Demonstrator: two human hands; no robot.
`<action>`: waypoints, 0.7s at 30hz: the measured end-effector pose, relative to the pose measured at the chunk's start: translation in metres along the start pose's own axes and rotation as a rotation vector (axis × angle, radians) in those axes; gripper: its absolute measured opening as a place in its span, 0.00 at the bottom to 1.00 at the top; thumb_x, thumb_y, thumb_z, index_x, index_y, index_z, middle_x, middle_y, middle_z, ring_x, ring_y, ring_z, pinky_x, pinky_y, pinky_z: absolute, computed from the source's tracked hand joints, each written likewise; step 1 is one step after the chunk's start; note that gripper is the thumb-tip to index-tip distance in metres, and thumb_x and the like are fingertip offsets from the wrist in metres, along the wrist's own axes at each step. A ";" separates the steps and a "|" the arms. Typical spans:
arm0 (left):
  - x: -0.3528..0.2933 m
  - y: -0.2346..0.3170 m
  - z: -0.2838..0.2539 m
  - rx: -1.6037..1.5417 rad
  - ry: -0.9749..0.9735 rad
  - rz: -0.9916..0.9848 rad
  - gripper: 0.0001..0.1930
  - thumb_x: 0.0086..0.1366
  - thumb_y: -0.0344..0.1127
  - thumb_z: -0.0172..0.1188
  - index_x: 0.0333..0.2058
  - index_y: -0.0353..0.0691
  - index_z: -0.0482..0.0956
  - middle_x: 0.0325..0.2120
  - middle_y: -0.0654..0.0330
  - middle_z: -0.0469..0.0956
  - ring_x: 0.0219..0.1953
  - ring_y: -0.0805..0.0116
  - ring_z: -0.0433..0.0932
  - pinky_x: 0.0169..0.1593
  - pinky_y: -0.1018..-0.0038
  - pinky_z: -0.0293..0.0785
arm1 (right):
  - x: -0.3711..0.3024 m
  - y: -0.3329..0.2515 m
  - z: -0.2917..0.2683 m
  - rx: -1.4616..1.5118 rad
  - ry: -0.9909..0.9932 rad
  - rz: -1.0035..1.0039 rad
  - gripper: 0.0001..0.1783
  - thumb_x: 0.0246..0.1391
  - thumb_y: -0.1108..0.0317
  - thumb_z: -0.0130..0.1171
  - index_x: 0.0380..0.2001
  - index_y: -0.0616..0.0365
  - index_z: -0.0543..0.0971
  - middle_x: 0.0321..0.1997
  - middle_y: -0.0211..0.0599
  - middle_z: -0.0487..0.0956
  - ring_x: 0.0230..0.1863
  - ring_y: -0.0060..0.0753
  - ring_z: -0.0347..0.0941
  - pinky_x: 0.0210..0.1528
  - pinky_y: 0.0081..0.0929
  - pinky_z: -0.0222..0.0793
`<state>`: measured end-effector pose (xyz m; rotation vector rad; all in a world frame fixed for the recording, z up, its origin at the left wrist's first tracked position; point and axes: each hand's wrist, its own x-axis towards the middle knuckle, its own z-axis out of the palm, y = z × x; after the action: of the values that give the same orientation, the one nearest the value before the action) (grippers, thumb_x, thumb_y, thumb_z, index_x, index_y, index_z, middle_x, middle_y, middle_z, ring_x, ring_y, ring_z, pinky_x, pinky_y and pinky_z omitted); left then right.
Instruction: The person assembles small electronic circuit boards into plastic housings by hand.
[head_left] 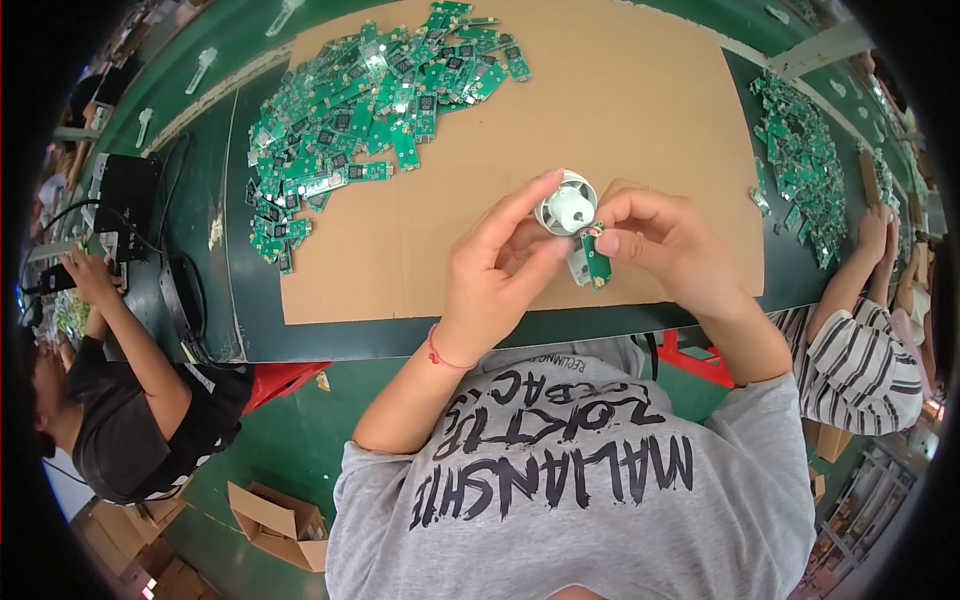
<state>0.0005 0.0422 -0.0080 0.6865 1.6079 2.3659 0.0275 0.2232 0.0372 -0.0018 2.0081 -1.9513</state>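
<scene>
My left hand is closed around a small white fan unit, a round shell with a hub in its middle. A narrow white part of it reaches down toward me. Beside that part, my right hand pinches a small green circuit board between thumb and fingers. Something thin and reddish, perhaps a wire, shows at the board's upper end. Both hands are close together above the brown cardboard sheet. Whether the board touches the white part, I cannot tell.
A heap of green circuit boards covers the sheet's far left. Another heap lies on the dark table to the right. Co-workers sit on both sides, near a black box at left. An open carton and red stools stand below.
</scene>
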 end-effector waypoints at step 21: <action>0.005 0.003 0.000 0.053 0.166 -0.116 0.24 0.57 0.20 0.55 0.54 0.37 0.66 0.41 0.58 0.73 0.35 0.79 0.73 0.34 0.83 0.73 | 0.007 0.013 0.021 -0.472 0.256 -0.384 0.05 0.46 0.74 0.60 0.27 0.63 0.76 0.29 0.34 0.71 0.30 0.28 0.70 0.33 0.22 0.66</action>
<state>-0.0032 0.0433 -0.0040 0.4018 1.7317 2.3575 0.0291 0.2024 0.0229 -0.2838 2.7695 -1.6902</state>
